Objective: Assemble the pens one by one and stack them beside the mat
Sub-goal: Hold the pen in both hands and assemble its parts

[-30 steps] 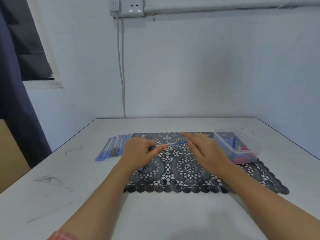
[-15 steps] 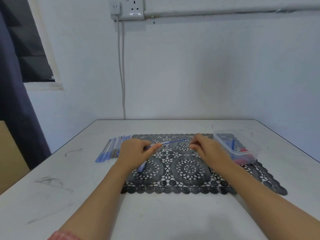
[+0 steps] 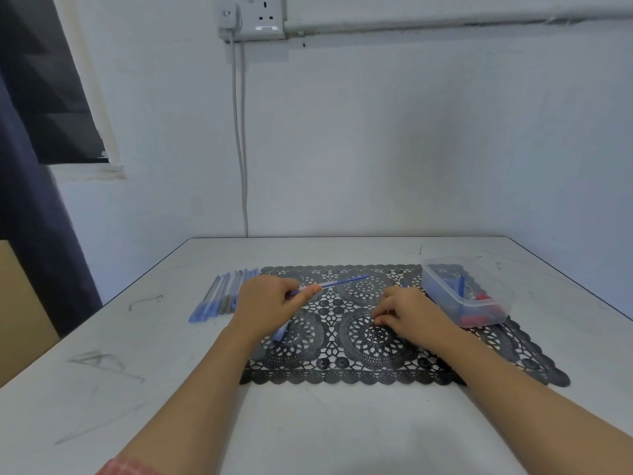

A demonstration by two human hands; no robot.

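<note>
Scuffed white surface [image 3: 342,423], pale wall [image 3: 411,149], socket [image 3: 265,17] far above. Left hand [image 3: 265,303]: grip pinches blue pen refill [image 3: 346,282]. Right hand [image 3: 411,313]: grip curled on black mat [image 3: 342,375], hold unclear.

The light was soft and cool; a faint shadow lay on the table [image 3: 359,440] before me, and my view's edges bowed.

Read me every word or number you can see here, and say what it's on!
No text can be read here.
On the wall socket: a pale mark under the holes, too blurred to read.
On the pens beside the mat: print, if any, too small to read.
On the pen in the left hand: no print visible.
On the clear box: no label shows.
</note>
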